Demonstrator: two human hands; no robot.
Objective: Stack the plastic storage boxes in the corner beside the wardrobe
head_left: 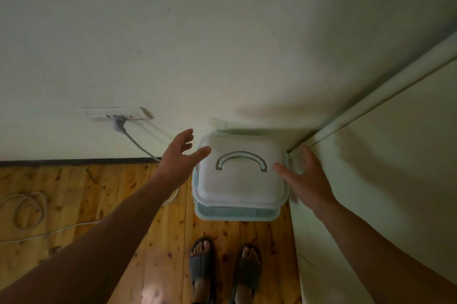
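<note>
Left hand (pixel 181 155) and right hand (pixel 308 177) are both spread wide with straight fingers, holding nothing, one at each side of the top storage box (pixel 241 185) right of centre in the frame; each thumb lies over an edge of its lid, though contact cannot be told; the lid is white, a rounded square, with a grey arched handle (pixel 241 154) lying flat; it sits on a lower box (pixel 237 213), pale teal, whose front edge juts out beneath; the stack stands on the wooden floor (pixel 74 192) in the corner, just beside the wardrobe (pixel 383 180) on the right; at left centre a wall socket (pixel 118 113) carries a grey plug (pixel 119 125), its cable (pixel 141 146) passing behind the left wrist; a white cord (pixel 27 212) coils at lower left; slippers (pixel 201 264) show at the bottom; the right hand is blurred; the boxes' contents are hidden.
</note>
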